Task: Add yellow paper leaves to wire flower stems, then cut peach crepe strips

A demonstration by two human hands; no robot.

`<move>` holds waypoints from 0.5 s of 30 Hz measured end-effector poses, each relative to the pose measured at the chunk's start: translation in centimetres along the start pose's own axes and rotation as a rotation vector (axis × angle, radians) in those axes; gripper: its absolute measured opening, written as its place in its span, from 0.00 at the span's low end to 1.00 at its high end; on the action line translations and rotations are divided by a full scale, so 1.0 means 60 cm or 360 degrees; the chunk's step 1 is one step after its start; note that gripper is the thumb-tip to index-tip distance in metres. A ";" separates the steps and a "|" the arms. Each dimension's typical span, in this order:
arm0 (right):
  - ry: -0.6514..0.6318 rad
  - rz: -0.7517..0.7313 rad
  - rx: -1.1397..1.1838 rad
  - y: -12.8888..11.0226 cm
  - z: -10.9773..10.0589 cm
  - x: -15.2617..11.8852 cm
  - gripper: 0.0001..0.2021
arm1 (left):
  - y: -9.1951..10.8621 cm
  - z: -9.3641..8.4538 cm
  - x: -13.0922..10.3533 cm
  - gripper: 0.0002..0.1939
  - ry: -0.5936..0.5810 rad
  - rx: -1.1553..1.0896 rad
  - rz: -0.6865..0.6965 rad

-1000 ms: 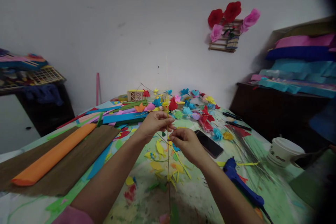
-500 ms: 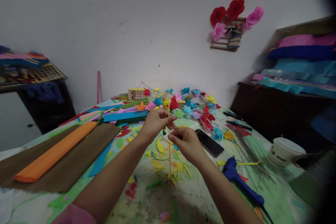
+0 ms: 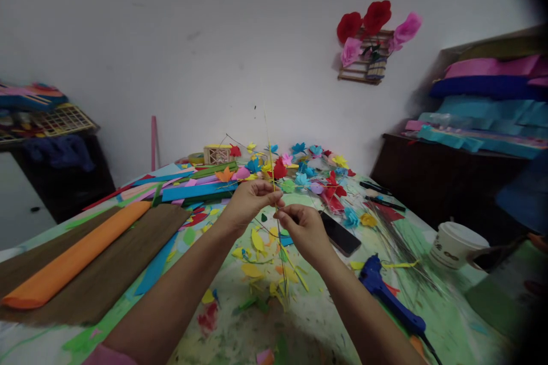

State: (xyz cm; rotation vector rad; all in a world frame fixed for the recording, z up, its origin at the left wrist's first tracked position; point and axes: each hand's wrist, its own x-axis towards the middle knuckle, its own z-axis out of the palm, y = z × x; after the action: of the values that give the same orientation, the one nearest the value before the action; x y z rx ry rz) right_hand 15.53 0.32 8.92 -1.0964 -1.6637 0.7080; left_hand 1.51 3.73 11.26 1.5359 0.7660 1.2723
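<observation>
My left hand (image 3: 248, 201) and my right hand (image 3: 299, 228) both pinch a thin yellow-wrapped wire stem (image 3: 269, 142) that stands nearly upright over the table, its top leaning slightly left. The left fingers hold it a little higher than the right ones. Below the hands the stem (image 3: 282, 265) runs down toward yellow paper leaves (image 3: 257, 242) lying on the paint-stained table (image 3: 325, 325).
Paper flowers (image 3: 299, 174) and coloured paper strips (image 3: 201, 189) crowd the far side. An orange paper roll (image 3: 72, 259) lies on brown sheets at left. A phone (image 3: 340, 234), blue glue gun (image 3: 385, 293), wire bundle (image 3: 398, 245) and paper cup (image 3: 456, 245) are at right.
The stem's top has tilted a little to the left. My hands have stayed on it, shifting slightly left with the view.
</observation>
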 end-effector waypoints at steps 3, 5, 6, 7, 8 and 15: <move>0.0012 -0.0002 -0.0027 -0.006 -0.001 -0.002 0.12 | 0.005 0.000 -0.002 0.14 0.0069 0.0055 -0.0015; 0.0004 -0.0005 0.0013 -0.009 -0.002 -0.003 0.12 | 0.007 0.002 -0.002 0.15 0.0100 0.0074 -0.0028; -0.0004 -0.0007 0.0044 -0.009 -0.002 -0.003 0.12 | 0.008 0.003 -0.002 0.15 0.0099 0.0082 -0.0029; -0.0012 -0.0005 0.0080 -0.009 -0.003 -0.003 0.12 | 0.008 0.003 -0.002 0.16 0.0095 0.0089 -0.0025; -0.0022 0.0003 0.0120 -0.009 -0.003 -0.004 0.12 | 0.008 0.004 -0.002 0.16 0.0093 0.0097 -0.0018; -0.0075 0.0089 0.0269 -0.011 -0.007 -0.005 0.11 | 0.003 0.002 -0.001 0.16 0.0117 0.0159 0.0004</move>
State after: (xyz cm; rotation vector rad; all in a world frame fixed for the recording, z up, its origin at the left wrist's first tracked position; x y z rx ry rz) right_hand 15.73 -0.27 9.51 -1.0156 -1.5863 0.8997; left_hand 1.61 3.59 11.44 1.5769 0.8871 1.3154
